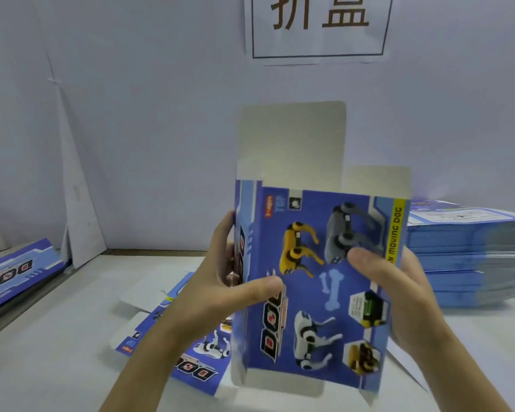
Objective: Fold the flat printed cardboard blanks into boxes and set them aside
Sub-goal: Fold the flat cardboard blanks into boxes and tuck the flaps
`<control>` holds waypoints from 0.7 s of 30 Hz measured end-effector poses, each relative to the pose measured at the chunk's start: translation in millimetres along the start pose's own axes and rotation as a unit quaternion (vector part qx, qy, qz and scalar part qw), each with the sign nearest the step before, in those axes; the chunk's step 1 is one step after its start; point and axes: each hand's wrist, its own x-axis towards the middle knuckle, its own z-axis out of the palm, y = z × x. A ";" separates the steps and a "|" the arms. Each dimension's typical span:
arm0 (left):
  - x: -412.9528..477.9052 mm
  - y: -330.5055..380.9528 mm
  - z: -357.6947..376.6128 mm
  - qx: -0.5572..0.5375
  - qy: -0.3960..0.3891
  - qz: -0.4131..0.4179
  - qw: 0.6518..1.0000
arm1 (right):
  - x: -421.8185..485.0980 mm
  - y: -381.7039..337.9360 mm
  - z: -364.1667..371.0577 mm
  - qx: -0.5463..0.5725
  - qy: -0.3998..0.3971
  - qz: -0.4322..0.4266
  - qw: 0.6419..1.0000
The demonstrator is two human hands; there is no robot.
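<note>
box [309,281] upright, btwn both hands' fingers [268,285]

The tall blue printed cardboard blank [318,281] was thin card, and its printed outer face was smooth with a faint sheen. Its unprinted inner side, seen on the raised top flap [292,138], was plain matt grey-white board. The flat blue printed blank [202,379] on the table had the same smooth printed finish, with matt white margins. The high stack of flat blue blanks [470,257] showed thin layered card edges. The long blue printed box [15,272] looked like smooth card too. The white tabletop [57,352] was smooth and matt. The white paper sign [318,40] was matt paper with dark printed characters.
</note>
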 end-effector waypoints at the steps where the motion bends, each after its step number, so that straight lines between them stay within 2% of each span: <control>1: 1.1 0.3 -0.9 -0.003 0.008 -0.001 1.000 | -0.6 1.6 0.4 0.011 0.016 0.005 1.000; 8: -2.2 -4.5 1.0 0.015 -0.013 -0.031 0.999 | 0.4 -0.8 15.7 0.017 -0.020 0.007 1.000; 13: 1.8 -5.6 -5.5 0.010 0.026 -0.034 0.999 | 0.7 -0.9 10.6 0.016 -0.039 0.028 0.999; 16: 0.7 -4.6 -8.8 0.020 0.043 0.006 0.999 | -2.3 -4.1 14.6 -0.043 -0.056 0.014 0.997; 18: 0.4 -4.8 -10.1 -0.015 0.037 0.027 0.999 | -3.7 -2.4 15.6 -0.094 -0.054 0.001 0.994; 21: -1.0 -6.3 -9.4 -0.059 0.029 0.001 0.998 | -4.9 0.5 13.0 -0.108 -0.043 -0.018 0.993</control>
